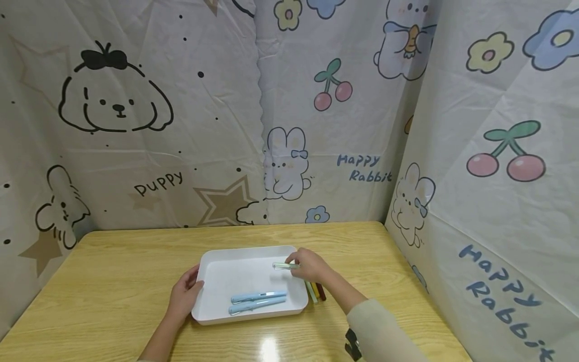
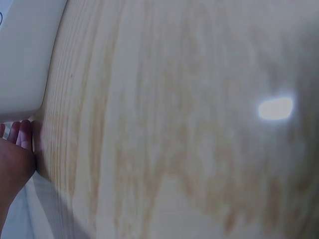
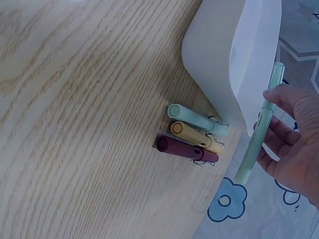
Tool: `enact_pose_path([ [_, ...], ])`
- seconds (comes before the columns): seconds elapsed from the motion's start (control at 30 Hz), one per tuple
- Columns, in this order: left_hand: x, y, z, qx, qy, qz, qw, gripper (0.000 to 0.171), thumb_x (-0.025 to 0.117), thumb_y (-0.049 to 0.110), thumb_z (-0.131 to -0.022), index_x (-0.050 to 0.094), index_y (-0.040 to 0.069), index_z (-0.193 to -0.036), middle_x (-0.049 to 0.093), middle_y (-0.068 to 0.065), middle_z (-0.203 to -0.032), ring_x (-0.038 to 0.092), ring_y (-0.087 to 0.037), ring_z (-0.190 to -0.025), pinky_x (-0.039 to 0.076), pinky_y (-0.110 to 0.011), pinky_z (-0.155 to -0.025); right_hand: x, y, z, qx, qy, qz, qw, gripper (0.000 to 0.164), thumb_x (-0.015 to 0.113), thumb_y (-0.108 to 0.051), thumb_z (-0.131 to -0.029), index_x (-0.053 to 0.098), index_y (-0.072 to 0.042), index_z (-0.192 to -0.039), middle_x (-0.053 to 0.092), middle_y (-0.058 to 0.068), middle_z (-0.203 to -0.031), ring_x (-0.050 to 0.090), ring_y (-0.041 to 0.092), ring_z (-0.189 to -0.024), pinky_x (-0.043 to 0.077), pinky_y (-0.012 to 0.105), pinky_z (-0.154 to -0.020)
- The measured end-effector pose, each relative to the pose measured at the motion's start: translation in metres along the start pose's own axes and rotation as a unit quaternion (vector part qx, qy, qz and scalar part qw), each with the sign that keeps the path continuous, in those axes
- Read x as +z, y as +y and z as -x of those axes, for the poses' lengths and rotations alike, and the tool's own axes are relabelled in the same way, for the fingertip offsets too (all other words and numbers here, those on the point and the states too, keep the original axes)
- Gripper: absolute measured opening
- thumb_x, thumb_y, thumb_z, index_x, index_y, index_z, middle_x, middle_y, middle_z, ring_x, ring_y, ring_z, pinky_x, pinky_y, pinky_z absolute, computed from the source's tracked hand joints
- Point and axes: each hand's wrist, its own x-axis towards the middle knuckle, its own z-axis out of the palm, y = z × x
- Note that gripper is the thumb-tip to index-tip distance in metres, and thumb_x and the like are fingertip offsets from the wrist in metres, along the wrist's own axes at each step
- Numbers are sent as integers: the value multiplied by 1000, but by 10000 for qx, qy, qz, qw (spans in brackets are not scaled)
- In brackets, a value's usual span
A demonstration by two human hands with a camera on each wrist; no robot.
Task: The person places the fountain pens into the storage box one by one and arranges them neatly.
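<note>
A white tray [image 1: 226, 271] lies on the table, and my left hand [image 1: 183, 291] grips its left side, thumb at the rim and fingers along the outer wall. Above the tray's right part, my right hand [image 1: 312, 266] pinches a light green pen [image 3: 256, 144] between thumb and fingers. Two light blue pens [image 1: 258, 304] lie side by side in the tray near its front wall. Outside the right wall, a mint green pen [image 3: 194, 118], a yellow pen [image 3: 192, 135] and a dark red pen [image 3: 182, 148] lie in a row, partly hidden by my right hand in the head view.
The wood-grain table [image 1: 135, 271] stretches around the tray. Printed cloth [image 1: 217, 125] with cartoon animals hangs behind the table and along its sides. A black strap or clip [image 1: 353, 344] shows by my right sleeve [image 1: 382, 329].
</note>
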Motion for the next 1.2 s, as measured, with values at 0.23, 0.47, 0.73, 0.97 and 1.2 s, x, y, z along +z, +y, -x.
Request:
enact_pose_path([
  [0.23,0,0,0,28,5,-26,10000,50,42,10,-95,32,5,-144,36,-22,-145,39,-35,-131,36,-49,-106,4,-3,-3,-100,-53,68,9999,27,65,-13,-82,69,-11,-109,59,0,-87,47,11,-73,41,23,-62],
  [0.47,0,3,3,35,37,-38,10000,49,43,8,-95,33,3,-143,37,-23,-144,41,-34,-130,38,-45,-105,8,-7,-4,-98,-81,133,9998,25,65,-15,-84,69,-13,-108,59,-1,-89,49,11,-77,42,24,-66],
  [0.73,0,4,3,66,48,-43,10000,48,43,8,-95,34,2,-142,38,-24,-144,41,-34,-130,39,-44,-105,11,-9,-5,-52,-122,85,9999,26,66,-16,-84,69,-13,-110,58,0,-91,48,11,-78,42,24,-66],
  [0.97,0,5,3,52,27,-91,9999,48,43,9,-96,33,3,-143,37,-24,-144,41,-35,-130,38,-45,-105,11,-12,-6,-168,-128,254,9995,26,66,-17,-83,70,-14,-108,57,-1,-88,47,10,-76,41,22,-64],
  [1.2,0,6,5,31,4,-78,10000,49,43,8,-96,32,2,-143,37,-24,-144,41,-35,-129,37,-48,-106,12,-15,-7,-137,-157,195,9996,26,66,-16,-83,70,-15,-108,58,-1,-89,48,10,-77,42,21,-65],
])
